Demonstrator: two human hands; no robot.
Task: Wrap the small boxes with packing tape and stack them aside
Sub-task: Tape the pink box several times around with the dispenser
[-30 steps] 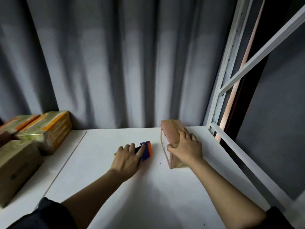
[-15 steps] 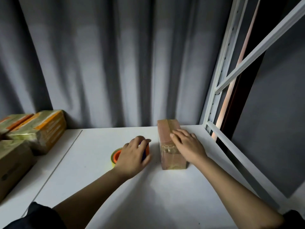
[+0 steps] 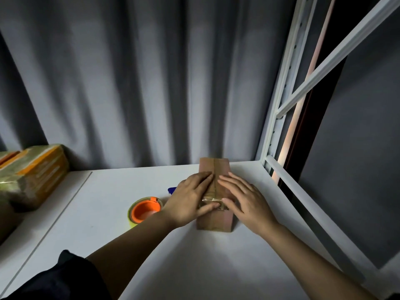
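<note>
Left hand (image 3: 190,200) now flat on box (image 3: 214,169)

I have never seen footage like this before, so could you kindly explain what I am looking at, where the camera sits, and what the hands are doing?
There is no machine here: a person is working with two bare hands, and the one camera is worn on their head, looking forward and down, so you see their own forearms reaching out.

On the white table lies a small brown box. The left hand and the right hand both rest flat on its top with straight fingers, pressing on a shiny strip of tape that crosses the box. Neither hand has a grip on anything.

Beside the left hand lies a tape roll with an orange core. A blue object peeks out behind the hand; I cannot tell what it is. At the far left sit already wrapped boxes, against a grey curtain.
</note>
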